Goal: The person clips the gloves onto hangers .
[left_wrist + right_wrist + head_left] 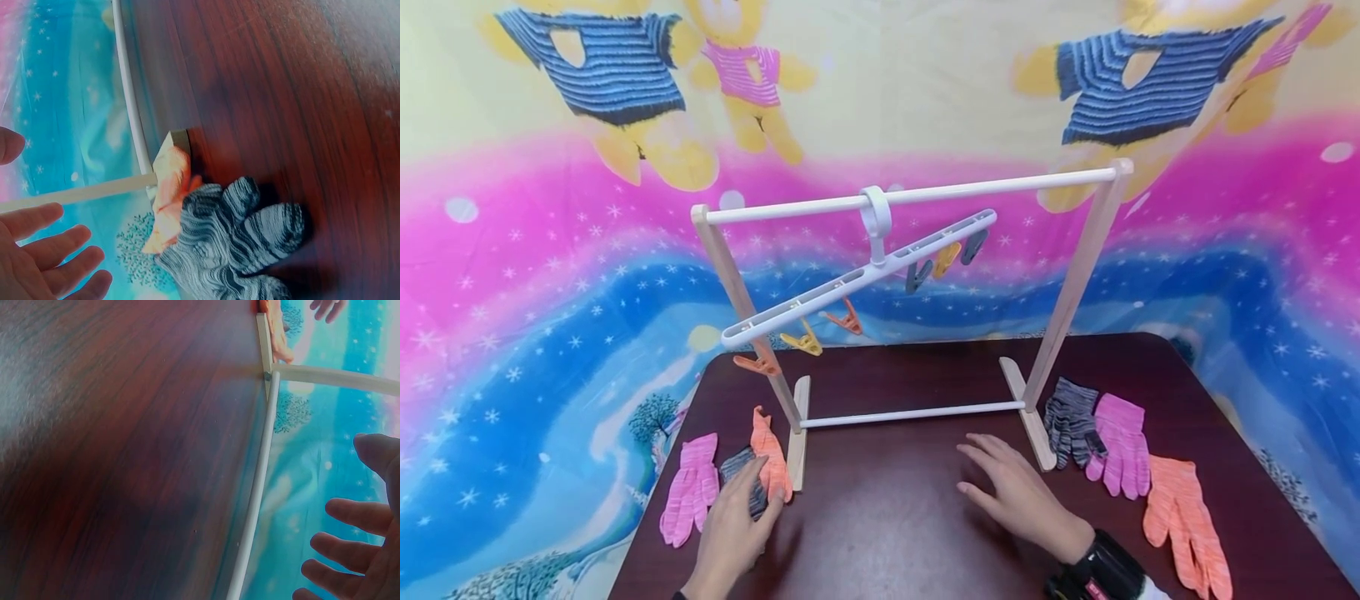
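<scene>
My left hand [730,525] hovers at the left of the table with its fingers extended and nothing in them. Just beyond it lie a black-and-grey striped glove [234,240], partly hidden by the hand in the head view, and an orange glove [771,458] against the rack's left foot. A pink glove [691,492] lies further left. My right hand [1018,496], fingers spread and holding nothing, is over the table inside the right foot. At the right lie a grey glove [1070,421], a pink glove [1122,446] and an orange glove [1187,521].
A rack with a white top bar [1000,184] and wooden posts [1078,283] stands on the dark table [887,500]. From the bar hangs a tilted white clip hanger [820,296], bearing orange clips, yellow clips [805,340] and grey clips. A low white bar [910,414] joins the feet.
</scene>
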A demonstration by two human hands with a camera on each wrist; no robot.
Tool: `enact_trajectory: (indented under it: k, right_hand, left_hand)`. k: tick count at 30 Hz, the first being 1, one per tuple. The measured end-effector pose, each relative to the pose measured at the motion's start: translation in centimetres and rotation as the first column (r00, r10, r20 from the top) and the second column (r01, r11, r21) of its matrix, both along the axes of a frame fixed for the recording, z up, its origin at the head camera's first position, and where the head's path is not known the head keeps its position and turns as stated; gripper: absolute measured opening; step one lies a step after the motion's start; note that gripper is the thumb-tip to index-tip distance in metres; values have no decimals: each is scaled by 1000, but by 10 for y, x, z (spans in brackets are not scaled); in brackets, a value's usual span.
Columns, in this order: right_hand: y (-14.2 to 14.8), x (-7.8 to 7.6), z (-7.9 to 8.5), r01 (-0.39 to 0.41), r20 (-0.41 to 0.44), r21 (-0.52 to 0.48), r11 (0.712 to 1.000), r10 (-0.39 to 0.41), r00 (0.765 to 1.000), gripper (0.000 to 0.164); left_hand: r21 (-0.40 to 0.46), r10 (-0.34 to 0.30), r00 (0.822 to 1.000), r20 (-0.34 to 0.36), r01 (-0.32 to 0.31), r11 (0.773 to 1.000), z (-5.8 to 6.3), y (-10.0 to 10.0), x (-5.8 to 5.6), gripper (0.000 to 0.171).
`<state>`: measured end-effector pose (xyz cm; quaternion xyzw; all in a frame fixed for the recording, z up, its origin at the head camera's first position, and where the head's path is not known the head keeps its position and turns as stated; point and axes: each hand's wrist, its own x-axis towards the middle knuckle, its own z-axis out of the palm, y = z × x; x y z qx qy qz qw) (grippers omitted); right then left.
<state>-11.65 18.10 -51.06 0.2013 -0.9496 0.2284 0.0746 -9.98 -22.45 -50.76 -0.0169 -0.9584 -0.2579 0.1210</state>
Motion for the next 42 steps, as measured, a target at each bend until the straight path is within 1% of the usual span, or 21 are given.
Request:
enact_trajectory:
  k: [1,8,13,20,27,31,38,42]
  right_hand:
    - [-1,0,0,-3,-1,2,1000,3,1000,50]
    - [-8,0,-3,-29,33,-1,1000,29,999,51]
    - [-11,1,-7,-46,32,8,999,46,998,51]
    - [-19,2,-10,-64,-1,20,998,64,998,50]
    - [-28,2,-8,-92,-2,26,995,92,996,49]
    - [-35,2,-8,-103,11,27,994,103,995,50]
    - [-50,-1,-3,-143,26,10,990,142,989,51]
    - [-57,-1,-1,-180,25,30,983,179,983,53]
  left_hand:
    - [0,8,1000,1,-8,1000,0,-1,0,60]
    - [11,71,994,84,-72,997,3,-10,-1,59]
    - [-12,90,991,98,-89,996,-5,-8,-5,57]
    - [-18,99,983,154,-97,995,-13,-3,-13,57]
    - [-12,107,979,174,-107,994,-19,-6,-18,56]
    - [-16,114,976,184,-113,993,-23,-9,-21,56]
    - [-22,113,957,268,-111,994,-29,-11,-30,59]
    - [-34,98,955,279,-92,995,-30,-10,-34,59]
